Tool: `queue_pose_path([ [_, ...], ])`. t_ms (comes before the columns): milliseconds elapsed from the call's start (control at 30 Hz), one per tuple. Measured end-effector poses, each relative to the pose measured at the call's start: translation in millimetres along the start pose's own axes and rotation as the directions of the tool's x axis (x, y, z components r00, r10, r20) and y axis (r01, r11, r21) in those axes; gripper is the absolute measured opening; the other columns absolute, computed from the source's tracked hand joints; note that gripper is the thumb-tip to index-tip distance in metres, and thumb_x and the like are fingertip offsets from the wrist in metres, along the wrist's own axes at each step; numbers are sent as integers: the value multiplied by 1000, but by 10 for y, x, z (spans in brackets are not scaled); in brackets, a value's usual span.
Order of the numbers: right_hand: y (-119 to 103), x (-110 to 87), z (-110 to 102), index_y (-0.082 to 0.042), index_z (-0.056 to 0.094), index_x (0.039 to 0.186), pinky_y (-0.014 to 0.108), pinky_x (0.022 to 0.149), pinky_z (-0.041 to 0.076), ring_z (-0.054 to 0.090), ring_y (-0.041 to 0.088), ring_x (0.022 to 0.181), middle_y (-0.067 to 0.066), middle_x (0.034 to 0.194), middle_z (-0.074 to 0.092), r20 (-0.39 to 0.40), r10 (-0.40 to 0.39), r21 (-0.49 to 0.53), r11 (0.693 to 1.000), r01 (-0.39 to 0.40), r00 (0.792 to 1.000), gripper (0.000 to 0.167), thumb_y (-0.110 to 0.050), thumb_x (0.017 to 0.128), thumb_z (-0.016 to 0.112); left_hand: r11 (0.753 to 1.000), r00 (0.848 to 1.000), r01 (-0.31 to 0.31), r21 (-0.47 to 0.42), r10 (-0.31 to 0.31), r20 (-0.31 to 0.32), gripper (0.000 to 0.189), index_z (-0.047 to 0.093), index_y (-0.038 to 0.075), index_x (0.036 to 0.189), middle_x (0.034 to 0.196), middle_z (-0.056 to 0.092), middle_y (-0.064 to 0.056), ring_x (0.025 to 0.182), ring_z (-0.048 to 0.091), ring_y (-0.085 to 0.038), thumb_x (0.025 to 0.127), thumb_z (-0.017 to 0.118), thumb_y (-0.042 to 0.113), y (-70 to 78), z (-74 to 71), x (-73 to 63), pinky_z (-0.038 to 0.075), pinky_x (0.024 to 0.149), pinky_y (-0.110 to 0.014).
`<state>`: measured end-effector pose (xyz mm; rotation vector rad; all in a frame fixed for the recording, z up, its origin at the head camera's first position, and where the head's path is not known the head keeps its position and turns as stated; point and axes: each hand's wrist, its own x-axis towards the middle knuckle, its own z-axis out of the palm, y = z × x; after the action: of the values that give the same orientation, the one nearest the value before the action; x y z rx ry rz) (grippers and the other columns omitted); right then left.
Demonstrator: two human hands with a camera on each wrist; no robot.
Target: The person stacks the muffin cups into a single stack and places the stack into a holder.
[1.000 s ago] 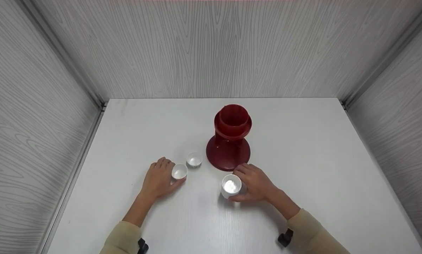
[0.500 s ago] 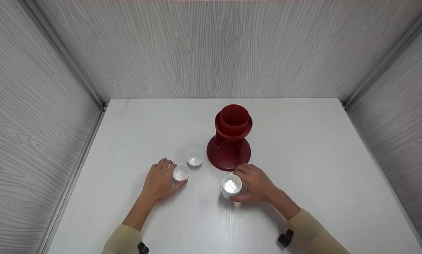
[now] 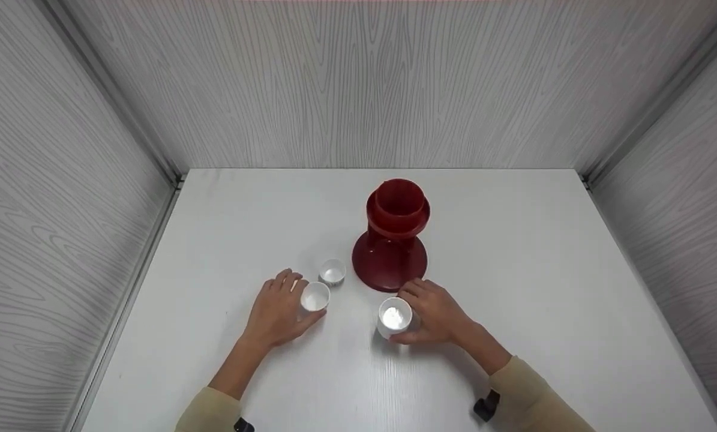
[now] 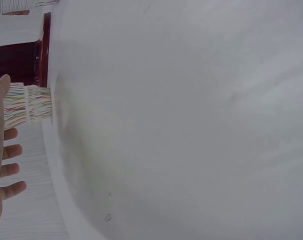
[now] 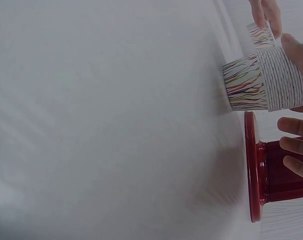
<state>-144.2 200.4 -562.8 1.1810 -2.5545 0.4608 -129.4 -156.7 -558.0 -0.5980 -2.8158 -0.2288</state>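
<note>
My left hand [image 3: 276, 312] grips a small white paper cup [image 3: 315, 297] by its side, thumb at the front. In the left wrist view this held cup [image 4: 14, 105], patterned with coloured lines, appears higher than another paper cup [image 4: 40, 104] standing upright on the table. That standing cup [image 3: 332, 273] is just beyond the held one in the head view. My right hand [image 3: 433, 315] holds an upright stack of nested paper cups [image 3: 394, 317] between thumb and fingers. Ridges of several rims show on the stack [image 5: 279, 80] in the right wrist view.
A glossy red stand [image 3: 388, 270] with a round base and an open cup-shaped top [image 3: 400, 201] stands behind the hands, its base near my right fingers. White table [image 3: 514, 240] extends around it, bounded by grey wood-grain panels [image 3: 358, 84].
My left hand has moved slightly right with its paper cup, which looks larger and nearer the camera, beside the standing cup. The right hand and its stack have stayed almost still.
</note>
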Motion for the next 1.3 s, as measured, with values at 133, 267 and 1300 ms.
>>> queue_pose_path([
  [133, 2, -5, -4, -17, 69, 112, 34, 90, 59, 64, 14, 101, -3, 107, 70, 13, 11, 0, 1000, -11, 1000, 69, -72, 73, 83, 1000, 999, -31, 7, 31, -25, 67, 68, 6, 123, 128, 70, -12, 131, 62, -34, 89, 72, 63, 51, -31, 15, 56, 104, -50],
  [267, 7, -2, -9, -18, 68, 113, 34, 90, 59, 64, 14, 101, -3, 107, 70, 14, 15, 5, 1000, -15, 1000, 69, -73, 73, 82, 998, 997, -60, 5, 60, -49, 67, 68, 7, 124, 128, 69, -11, 131, 62, -33, 89, 72, 64, 109, -67, 43, 56, 103, -50],
  [1300, -10, 0, -34, -18, 68, 111, 35, 90, 59, 65, 16, 104, -2, 108, 70, -7, -2, -18, 1000, 2, 1000, 69, -72, 72, 83, 979, 975, -200, -27, 197, -103, 65, 67, 13, 126, 128, 70, -5, 132, 62, -27, 89, 69, 67, 570, -271, 210, 58, 102, -43],
])
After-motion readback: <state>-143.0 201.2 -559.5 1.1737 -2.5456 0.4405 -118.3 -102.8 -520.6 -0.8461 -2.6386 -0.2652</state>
